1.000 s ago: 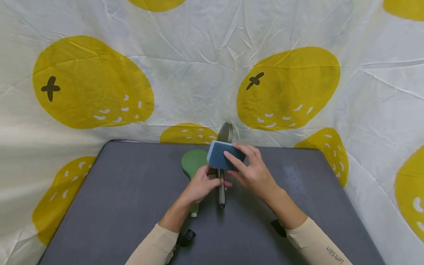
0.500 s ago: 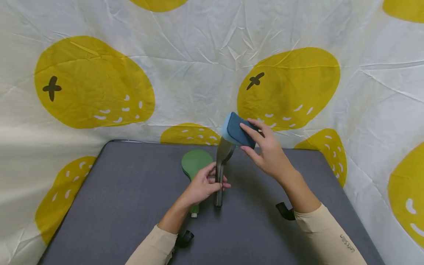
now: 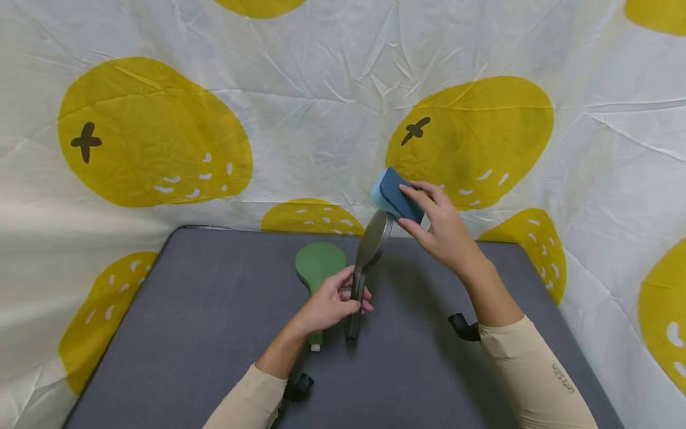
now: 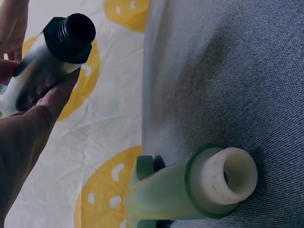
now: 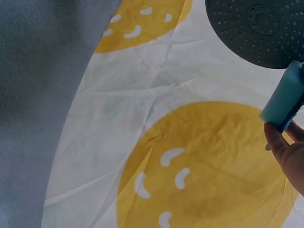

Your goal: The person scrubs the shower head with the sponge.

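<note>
A grey handheld shower head (image 3: 371, 241) is tilted up over the table, its handle gripped by my left hand (image 3: 328, 302). The threaded black end (image 4: 71, 38) of that handle shows in the left wrist view. My right hand (image 3: 445, 226) pinches a blue sponge (image 3: 403, 196), light on one side and dark on the other. The sponge meets the shower head's upper rim; the right wrist view shows it at the edge of the dotted spray face (image 5: 259, 31). A green shower head (image 3: 320, 261) lies just left of my left hand, partly covered by it.
The dark grey table (image 3: 214, 310) ends at a white cloth (image 3: 311, 137) printed with yellow fruit, which hangs behind and at the sides. Black straps (image 3: 463, 328) sit at both wrists.
My right hand has moved the sponge up and right, from in front of the grey shower head to its top rim. The shower head has turned and leans right. The green one stays put.
</note>
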`<state>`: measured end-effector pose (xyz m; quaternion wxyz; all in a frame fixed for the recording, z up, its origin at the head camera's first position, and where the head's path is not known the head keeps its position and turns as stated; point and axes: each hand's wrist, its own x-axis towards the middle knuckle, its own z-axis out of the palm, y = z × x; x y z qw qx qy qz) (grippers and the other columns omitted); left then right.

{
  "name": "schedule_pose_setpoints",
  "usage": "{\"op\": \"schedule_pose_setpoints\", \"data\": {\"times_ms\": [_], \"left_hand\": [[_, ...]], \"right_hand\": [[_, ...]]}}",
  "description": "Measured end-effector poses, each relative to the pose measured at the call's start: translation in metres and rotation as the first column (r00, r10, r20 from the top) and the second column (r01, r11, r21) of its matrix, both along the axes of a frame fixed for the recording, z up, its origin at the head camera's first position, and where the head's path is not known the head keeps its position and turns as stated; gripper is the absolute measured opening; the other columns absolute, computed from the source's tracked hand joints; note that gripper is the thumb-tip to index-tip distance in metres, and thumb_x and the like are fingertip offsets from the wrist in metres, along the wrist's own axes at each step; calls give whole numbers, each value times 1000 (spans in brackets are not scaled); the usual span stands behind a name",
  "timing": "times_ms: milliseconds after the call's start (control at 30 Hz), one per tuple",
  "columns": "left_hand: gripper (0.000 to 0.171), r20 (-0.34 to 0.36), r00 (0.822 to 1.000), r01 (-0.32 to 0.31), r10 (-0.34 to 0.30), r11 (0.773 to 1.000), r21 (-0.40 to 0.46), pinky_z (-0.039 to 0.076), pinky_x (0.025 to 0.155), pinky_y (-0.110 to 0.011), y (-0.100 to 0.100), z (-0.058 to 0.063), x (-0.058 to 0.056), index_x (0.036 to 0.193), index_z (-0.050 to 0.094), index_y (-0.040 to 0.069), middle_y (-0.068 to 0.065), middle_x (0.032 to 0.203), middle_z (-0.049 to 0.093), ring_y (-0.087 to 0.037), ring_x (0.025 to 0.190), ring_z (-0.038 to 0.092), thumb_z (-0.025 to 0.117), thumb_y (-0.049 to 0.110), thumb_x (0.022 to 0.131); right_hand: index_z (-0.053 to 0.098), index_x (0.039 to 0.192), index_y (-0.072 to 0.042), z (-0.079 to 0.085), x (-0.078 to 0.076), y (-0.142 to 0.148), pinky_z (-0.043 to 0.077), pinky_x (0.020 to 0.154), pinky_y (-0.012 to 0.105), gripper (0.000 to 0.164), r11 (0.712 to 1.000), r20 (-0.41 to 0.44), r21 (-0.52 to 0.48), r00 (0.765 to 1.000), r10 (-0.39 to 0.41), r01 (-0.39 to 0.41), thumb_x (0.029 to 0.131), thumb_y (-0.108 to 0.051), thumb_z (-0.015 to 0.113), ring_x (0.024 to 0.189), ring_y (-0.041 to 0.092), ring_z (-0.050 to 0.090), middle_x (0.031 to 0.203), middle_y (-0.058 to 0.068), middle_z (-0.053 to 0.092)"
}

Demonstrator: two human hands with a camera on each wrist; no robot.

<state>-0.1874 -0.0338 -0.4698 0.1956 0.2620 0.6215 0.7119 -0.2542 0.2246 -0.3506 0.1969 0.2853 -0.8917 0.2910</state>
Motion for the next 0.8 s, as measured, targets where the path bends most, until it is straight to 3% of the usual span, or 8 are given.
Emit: {"op": "schedule_pose_setpoints", "data": {"times_ms": [67, 167, 267, 400, 500, 633, 800], "left_hand": [[70, -5, 1000, -10, 10, 1000, -9, 62, 90, -52, 1, 0, 1, 157, 35, 4, -34, 114, 60, -52, 100, 69, 53, -11, 91], [65, 2, 1000, -24, 24, 1000, -5, 61, 88, -57, 4, 1, 2, 156, 37, 6, -30, 113, 62, -49, 97, 70, 55, -8, 96], [60, 21, 999, -32, 32, 999, 14, 60, 86, -60, 6, 2, 4, 155, 38, 7, -34, 113, 61, -42, 93, 72, 57, -4, 100], [49, 12, 999, -34, 34, 999, 23, 63, 86, -51, 9, 1, 5, 151, 41, 3, -40, 115, 58, -28, 88, 73, 57, 2, 105], [41, -12, 999, -53, 53, 998, 20, 64, 85, -48, 9, 0, 5, 145, 43, -1, -41, 115, 57, -26, 88, 74, 56, 6, 106], [46, -13, 995, -99, 99, 995, 30, 63, 84, -53, 9, -2, 3, 148, 40, 0, -41, 114, 58, -27, 88, 75, 57, 8, 106], [57, 24, 991, -136, 134, 986, 98, 65, 81, -45, 9, -2, 2, 157, 31, 2, -44, 117, 56, -18, 83, 75, 56, 6, 106]], "right_hand": [[53, 151, -10, -1, 3, 1, 48, 106, 59, 64, 1000, -4, -9, 1000, -5, 4, 92, -13, 79, 135, 38, 47, 150, 20, 48], [53, 150, -10, -4, 7, 0, 49, 106, 58, 64, 999, -16, -40, 1000, -17, 17, 91, -12, 79, 134, 36, 48, 149, 19, 48], [54, 150, -10, -8, 10, -1, 50, 104, 57, 65, 997, -35, -71, 999, -29, 26, 91, -12, 80, 132, 36, 50, 149, 20, 48], [54, 150, -8, -14, 15, -5, 53, 102, 55, 67, 996, -84, -82, 996, -22, 15, 89, -11, 82, 130, 38, 52, 149, 22, 48], [54, 148, -6, -19, 21, -11, 54, 101, 56, 69, 998, -146, -53, 989, 15, -23, 86, -10, 84, 133, 41, 50, 149, 25, 47], [57, 145, -4, -28, 33, -19, 52, 99, 59, 70, 996, -272, 48, 958, 90, -79, 82, -11, 87, 132, 47, 47, 146, 30, 46], [59, 143, -9, -46, 48, -29, 49, 101, 60, 72, 972, -404, 225, 901, 160, -72, 79, -15, 91, 125, 47, 50, 144, 30, 49]]}}
